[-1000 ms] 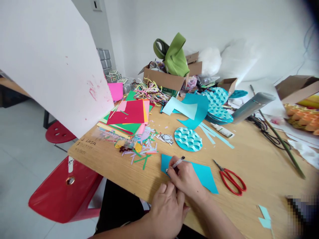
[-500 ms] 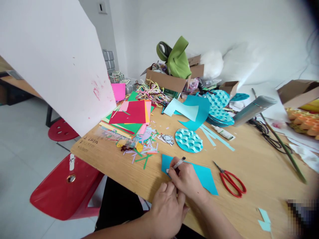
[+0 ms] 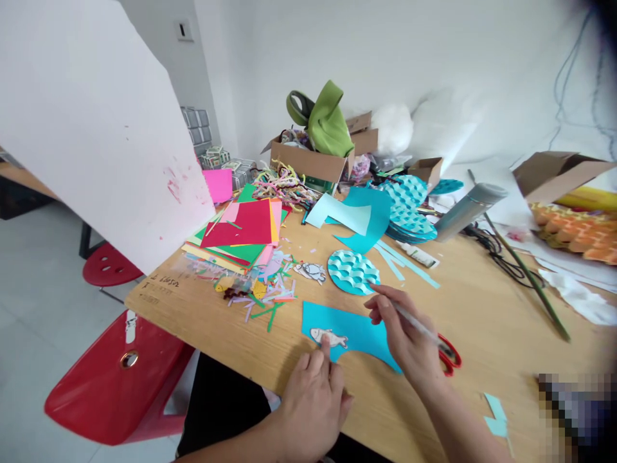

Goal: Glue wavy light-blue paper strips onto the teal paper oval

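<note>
A white paper fish cutout [image 3: 332, 339] lies on a blue sheet of paper [image 3: 354, 318] whose near edge has a curved cut. My left hand [image 3: 315, 392] rests at that edge, its index finger stretched out and pressing on the fish. My right hand [image 3: 409, 334] grips a pen [image 3: 415, 323] above the sheet's right part, with the pen tip off the paper. Behind it, red-handled scissors [image 3: 452, 354] lie partly hidden. Beyond the sheet are a round blue disc with wavy light strips [image 3: 353, 271] and a second fish cutout [image 3: 311, 272].
Stacked coloured paper [image 3: 241, 225] and paper scraps [image 3: 274, 283] are at the left. A glue bottle [image 3: 418, 254], a grey cylinder [image 3: 470, 211] and a green stick [image 3: 530, 286] stand or lie at the right. A cardboard box [image 3: 308, 161] is at the back.
My right hand, with the pen, has lifted off the fish and moved right, over the scissors. The fish, earlier mostly covered, now shows under my left index finger. The view has shifted slightly.
</note>
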{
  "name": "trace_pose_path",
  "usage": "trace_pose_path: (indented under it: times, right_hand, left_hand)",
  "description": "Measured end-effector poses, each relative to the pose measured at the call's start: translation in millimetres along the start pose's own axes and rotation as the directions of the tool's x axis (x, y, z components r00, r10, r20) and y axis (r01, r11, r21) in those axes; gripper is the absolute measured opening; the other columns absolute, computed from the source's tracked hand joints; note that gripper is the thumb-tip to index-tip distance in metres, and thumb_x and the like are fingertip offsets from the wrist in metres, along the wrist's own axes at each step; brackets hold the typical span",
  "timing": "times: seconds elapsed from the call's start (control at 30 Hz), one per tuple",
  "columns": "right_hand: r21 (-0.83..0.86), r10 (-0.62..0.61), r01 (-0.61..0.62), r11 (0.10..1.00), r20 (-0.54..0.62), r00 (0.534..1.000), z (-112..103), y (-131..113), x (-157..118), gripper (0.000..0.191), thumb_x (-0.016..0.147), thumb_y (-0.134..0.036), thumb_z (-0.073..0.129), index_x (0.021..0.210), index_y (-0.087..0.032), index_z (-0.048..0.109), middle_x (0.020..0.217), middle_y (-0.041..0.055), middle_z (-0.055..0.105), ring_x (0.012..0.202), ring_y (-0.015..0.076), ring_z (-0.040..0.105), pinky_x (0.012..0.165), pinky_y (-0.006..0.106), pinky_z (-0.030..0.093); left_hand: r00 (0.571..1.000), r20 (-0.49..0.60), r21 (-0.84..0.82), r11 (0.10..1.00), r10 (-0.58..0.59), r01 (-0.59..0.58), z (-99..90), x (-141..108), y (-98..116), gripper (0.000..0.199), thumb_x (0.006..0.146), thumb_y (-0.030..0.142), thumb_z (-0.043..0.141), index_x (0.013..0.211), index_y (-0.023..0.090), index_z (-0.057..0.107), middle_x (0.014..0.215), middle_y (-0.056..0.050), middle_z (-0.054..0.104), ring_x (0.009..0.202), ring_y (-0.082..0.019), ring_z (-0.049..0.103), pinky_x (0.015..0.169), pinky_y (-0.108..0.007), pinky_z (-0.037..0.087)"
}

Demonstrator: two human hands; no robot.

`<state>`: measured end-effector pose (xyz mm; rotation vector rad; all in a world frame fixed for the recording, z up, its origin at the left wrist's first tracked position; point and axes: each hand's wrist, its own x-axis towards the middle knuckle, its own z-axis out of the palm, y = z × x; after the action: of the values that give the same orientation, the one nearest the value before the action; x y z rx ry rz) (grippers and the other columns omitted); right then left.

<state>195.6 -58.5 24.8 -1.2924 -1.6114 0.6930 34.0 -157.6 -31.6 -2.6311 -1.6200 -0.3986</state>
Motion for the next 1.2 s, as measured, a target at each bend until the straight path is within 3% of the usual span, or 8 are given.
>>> trace_pose_path:
  times: [0.13, 0.27, 0.47, 0.6, 0.87, 1.07, 1.2]
  right_hand:
    - [-0.101, -0.044, 0.046, 0.994, 0.023, 0.999, -14.0, 19.0, -3.5, 0.026, 0.096, -0.039, 0.047, 0.113, -0.024, 0.06, 0.084, 0.0029, 0.067, 0.068, 0.0141, 0.065, 0.063, 0.025, 0.053]
    - [-0.04, -0.155, 0.162, 0.986, 0.141, 0.978, -13.2, 40.3, -16.7, 0.027, 0.097, -0.031, 0.044, 0.121, -0.024, 0.052, 0.088, 0.0036, 0.07, 0.075, 0.0162, 0.068, 0.069, 0.028, 0.056]
    - [-0.148, -0.372, 0.424, 0.893, 0.285, 0.883, 0.5, 51.1, -24.4, 0.016, 0.096, -0.02, 0.047, 0.107, -0.024, 0.058, 0.087, 0.004, 0.069, 0.078, 0.0194, 0.066, 0.068, 0.031, 0.055]
    - [-0.197, -0.423, 0.526, 0.827, 0.398, 0.814, 6.7, 54.1, -27.1, 0.015, 0.094, -0.022, 0.053, 0.108, -0.023, 0.056, 0.091, 0.005, 0.068, 0.085, 0.0229, 0.062, 0.073, 0.037, 0.054]
    - [-0.282, -0.394, 0.552, 0.785, 0.46, 0.796, 8.1, 59.8, -34.8, 0.024, 0.092, -0.016, 0.052, 0.115, -0.022, 0.053, 0.094, 0.0064, 0.066, 0.086, 0.0247, 0.061, 0.074, 0.04, 0.052]
    - [-0.334, -0.409, 0.574, 0.747, 0.451, 0.794, 9.4, 56.0, -37.8, 0.027, 0.09, -0.012, 0.052, 0.115, -0.021, 0.053, 0.092, 0.0066, 0.066, 0.085, 0.025, 0.061, 0.074, 0.041, 0.052]
    - [-0.294, -0.329, 0.484, 0.824, 0.447, 0.832, 8.8, 50.3, -34.0, 0.026, 0.088, -0.011, 0.053, 0.112, -0.02, 0.051, 0.093, 0.0066, 0.065, 0.085, 0.0233, 0.061, 0.074, 0.037, 0.053]
  left_hand:
    - [1.0, 0.005, 0.005, 1.0, -0.005, 0.005, -0.5, 0.9, 0.9, 0.04, 0.092, 0.044, 0.051, 0.107, 0.008, 0.061, 0.137, -0.024, 0.052, 0.096, -0.026, 0.057, 0.076, -0.037, 0.048]
    - [1.0, -0.001, 0.02, 1.0, 0.003, -0.003, 0.2, 3.7, 0.8, 0.04, 0.091, 0.046, 0.051, 0.105, 0.01, 0.06, 0.133, -0.023, 0.055, 0.096, -0.027, 0.058, 0.079, -0.039, 0.049]
    - [0.997, -0.069, 0.028, 0.999, -0.029, 0.031, 2.4, 7.2, -0.2, 0.027, 0.089, 0.04, 0.054, 0.096, 0.015, 0.06, 0.13, -0.017, 0.06, 0.096, -0.028, 0.06, 0.079, -0.04, 0.053]
    - [0.992, -0.112, 0.018, 0.998, -0.062, 0.064, -0.4, 10.7, 0.6, 0.018, 0.088, 0.033, 0.056, 0.091, 0.016, 0.06, 0.126, -0.015, 0.063, 0.093, -0.028, 0.062, 0.075, -0.04, 0.055]
    - [0.988, -0.08, -0.123, 0.985, -0.132, 0.122, -7.2, 14.3, -2.7, 0.01, 0.087, 0.02, 0.053, 0.094, 0.017, 0.06, 0.121, -0.011, 0.067, 0.093, -0.027, 0.063, 0.075, -0.041, 0.058]
    - [0.989, -0.028, -0.245, 0.961, -0.142, 0.131, -10.8, 14.4, -12.4, 0.028, 0.09, 0.022, 0.051, 0.117, 0.013, 0.057, 0.107, -0.011, 0.07, 0.095, -0.026, 0.063, 0.08, -0.041, 0.058]
    - [0.992, 0.006, -0.284, 0.951, -0.124, 0.12, -13.2, 17.1, -20.2, 0.033, 0.093, 0.024, 0.049, 0.123, 0.011, 0.055, 0.108, -0.013, 0.069, 0.098, -0.028, 0.062, 0.083, -0.044, 0.057]
